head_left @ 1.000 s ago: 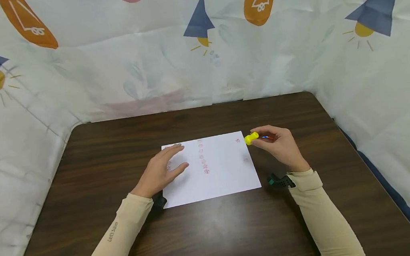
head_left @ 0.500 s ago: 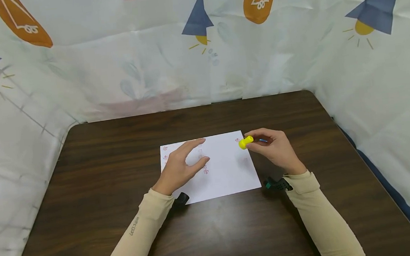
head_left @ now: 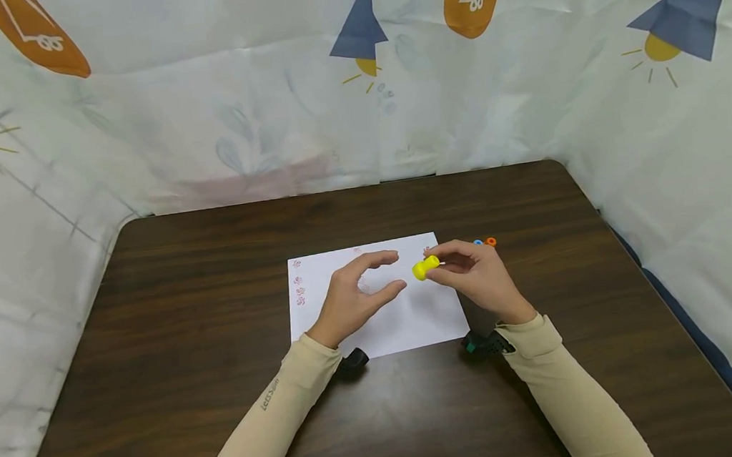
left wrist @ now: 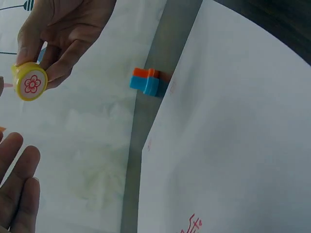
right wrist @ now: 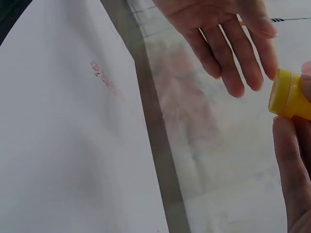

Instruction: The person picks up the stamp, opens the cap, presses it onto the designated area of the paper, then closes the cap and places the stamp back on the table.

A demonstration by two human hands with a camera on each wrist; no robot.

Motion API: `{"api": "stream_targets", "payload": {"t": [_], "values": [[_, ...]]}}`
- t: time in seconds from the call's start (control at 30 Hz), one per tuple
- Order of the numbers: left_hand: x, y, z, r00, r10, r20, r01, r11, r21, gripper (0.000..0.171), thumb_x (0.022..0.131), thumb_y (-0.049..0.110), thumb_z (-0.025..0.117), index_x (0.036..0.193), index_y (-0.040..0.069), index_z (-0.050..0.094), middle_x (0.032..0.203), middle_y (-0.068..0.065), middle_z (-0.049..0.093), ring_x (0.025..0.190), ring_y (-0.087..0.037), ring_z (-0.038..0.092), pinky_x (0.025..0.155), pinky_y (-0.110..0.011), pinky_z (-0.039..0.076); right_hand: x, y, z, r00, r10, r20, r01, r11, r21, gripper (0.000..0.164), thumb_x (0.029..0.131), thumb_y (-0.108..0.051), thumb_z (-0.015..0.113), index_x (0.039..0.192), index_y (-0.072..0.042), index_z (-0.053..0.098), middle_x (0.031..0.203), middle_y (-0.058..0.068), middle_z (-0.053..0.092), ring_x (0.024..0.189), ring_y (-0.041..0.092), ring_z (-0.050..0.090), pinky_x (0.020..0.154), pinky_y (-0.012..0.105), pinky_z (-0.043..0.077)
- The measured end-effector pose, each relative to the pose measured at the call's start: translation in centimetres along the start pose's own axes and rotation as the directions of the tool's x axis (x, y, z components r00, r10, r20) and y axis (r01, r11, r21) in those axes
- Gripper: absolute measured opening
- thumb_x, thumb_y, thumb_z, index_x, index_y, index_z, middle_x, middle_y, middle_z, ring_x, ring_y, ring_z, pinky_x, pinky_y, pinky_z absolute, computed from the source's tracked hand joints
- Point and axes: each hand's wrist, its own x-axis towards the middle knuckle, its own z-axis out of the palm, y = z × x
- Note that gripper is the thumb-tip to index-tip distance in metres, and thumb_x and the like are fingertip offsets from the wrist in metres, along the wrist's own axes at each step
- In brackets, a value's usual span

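My right hand [head_left: 478,280] pinches a yellow stamp [head_left: 426,267] between thumb and fingers, above the right part of a white paper sheet [head_left: 406,326]. In the left wrist view the stamp's round face [left wrist: 32,85] shows a red flower. My left hand [head_left: 360,295] is held over the middle of the sheet, thumb and fingers spread apart, just left of the stamp and apart from it. Small red marks [head_left: 300,291] run down the sheet's left side; others are partly hidden behind the left hand.
An orange stamp [left wrist: 146,73] and a blue stamp [left wrist: 145,84] stand side by side on the brown table [head_left: 213,255], just beyond the sheet's right side. A patterned white curtain [head_left: 266,107] hangs behind the table. Each wrist wears a dark camera band.
My left hand has moved right across the sheet towards the stamp. The right hand has brought the yellow stamp left, over the sheet, and the orange and blue stamps now show behind it.
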Motion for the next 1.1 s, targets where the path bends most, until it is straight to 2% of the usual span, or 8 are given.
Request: {"api": "stream_targets", "payload": {"t": [0.07, 0.13, 0.33, 0.4, 0.73, 1.1], "values": [[-0.1, 0.0, 0.3, 1.0, -0.022, -0.017, 0.022, 1.0, -0.022, 0.044, 0.088, 0.021, 0.084, 0.129, 0.014, 0.07, 0.124, -0.002, 0.077, 0.117, -0.019, 0.07, 0.102, -0.046, 0.059, 0.0, 0.1, 0.3, 1.0, -0.011, 0.003, 0.011, 1.0, 0.003, 0.033, 0.088, -0.007, 0.082, 0.119, 0.001, 0.072, 0.124, 0.021, 0.071, 0.097, 0.011, 0.077, 0.086, 0.024, 0.064], [-0.3, -0.1, 0.5, 0.999, -0.043, -0.033, 0.042, 0.998, -0.04, 0.042, 0.087, 0.02, 0.085, 0.127, 0.015, 0.071, 0.121, -0.002, 0.077, 0.114, -0.019, 0.071, 0.1, -0.045, 0.059, -0.1, 0.1, 0.5, 1.0, -0.029, 0.006, 0.029, 1.0, 0.01, 0.033, 0.088, -0.005, 0.081, 0.118, 0.001, 0.073, 0.124, 0.02, 0.071, 0.098, 0.011, 0.077, 0.087, 0.025, 0.064], [-1.0, -0.1, 1.2, 0.995, -0.079, -0.067, 0.073, 0.993, -0.087, 0.04, 0.085, 0.021, 0.087, 0.123, 0.017, 0.072, 0.117, -0.001, 0.078, 0.11, -0.018, 0.072, 0.099, -0.042, 0.059, -0.2, 0.3, 1.6, 0.997, -0.081, 0.02, 0.08, 0.995, 0.053, 0.03, 0.087, 0.001, 0.08, 0.116, 0.005, 0.072, 0.112, -0.003, 0.074, 0.106, 0.007, 0.071, 0.09, 0.027, 0.063], [-1.1, -0.1, 1.3, 0.994, -0.08, -0.072, 0.072, 0.992, -0.099, 0.039, 0.085, 0.02, 0.087, 0.121, 0.017, 0.072, 0.115, -0.001, 0.078, 0.109, -0.018, 0.072, 0.099, -0.041, 0.06, -0.3, 0.4, 2.0, 0.996, -0.086, 0.03, 0.085, 0.995, 0.057, 0.031, 0.087, 0.0, 0.08, 0.116, 0.006, 0.072, 0.111, -0.007, 0.074, 0.105, 0.008, 0.071, 0.092, 0.027, 0.063], [-1.1, -0.1, 1.4, 0.995, -0.048, -0.085, 0.035, 0.988, -0.151, 0.036, 0.083, 0.014, 0.088, 0.116, 0.012, 0.074, 0.112, -0.005, 0.078, 0.103, -0.02, 0.073, 0.097, -0.032, 0.06, -0.4, 0.6, 2.9, 0.996, -0.089, 0.023, 0.087, 0.992, 0.089, 0.03, 0.087, -0.001, 0.08, 0.116, 0.005, 0.072, 0.111, -0.003, 0.074, 0.103, 0.01, 0.074, 0.094, 0.028, 0.062], [-1.3, -0.3, 1.5, 0.995, -0.029, -0.091, 0.016, 0.991, -0.136, 0.032, 0.083, 0.011, 0.087, 0.113, 0.012, 0.075, 0.11, -0.005, 0.079, 0.1, -0.018, 0.07, 0.093, -0.028, 0.06, -0.5, 0.5, 3.2, 0.997, -0.079, -0.012, 0.079, 0.991, 0.11, 0.029, 0.088, -0.003, 0.08, 0.115, 0.005, 0.072, 0.11, -0.007, 0.074, 0.103, 0.011, 0.073, 0.095, 0.028, 0.062]]}}
